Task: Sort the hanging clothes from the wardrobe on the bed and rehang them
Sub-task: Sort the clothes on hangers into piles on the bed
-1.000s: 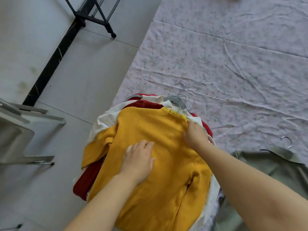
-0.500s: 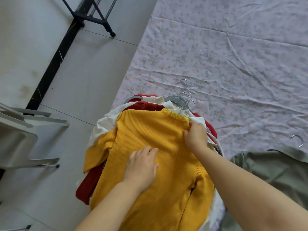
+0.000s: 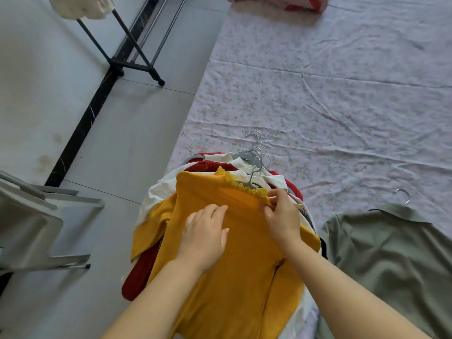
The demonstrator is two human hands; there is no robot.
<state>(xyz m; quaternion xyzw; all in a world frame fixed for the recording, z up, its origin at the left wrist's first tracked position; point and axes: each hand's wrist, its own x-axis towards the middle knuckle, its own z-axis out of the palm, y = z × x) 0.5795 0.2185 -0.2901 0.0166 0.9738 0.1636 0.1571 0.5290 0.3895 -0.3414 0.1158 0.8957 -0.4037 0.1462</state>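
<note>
A mustard-yellow ribbed sweater [image 3: 234, 270] lies on top of a pile of hung clothes at the bed's near left corner. Under it show a dark red garment [image 3: 139, 277] and white garments [image 3: 156, 194]. Several grey hanger hooks [image 3: 258, 152] stick out past the pile's collar end. My left hand [image 3: 205, 233] rests on the sweater's chest with its fingers bent into the knit. My right hand [image 3: 281, 214] pinches the sweater's shoulder beside the frilled collar. An olive-green garment [image 3: 391, 260] on a hanger lies on the bed at right.
The bed [image 3: 330, 94] has a wrinkled pale floral sheet. A black clothes rack [image 3: 132, 62] stands on the grey floor at upper left, white fabric on it. A grey stool [image 3: 31, 223] is at the left edge. Pink-red bedding [image 3: 281, 2] lies at the top.
My right hand has lifted the sweater's shoulder, raising the frilled collar. My left hand stays on the chest. The view has tilted up, showing more of the rack and the bed.
</note>
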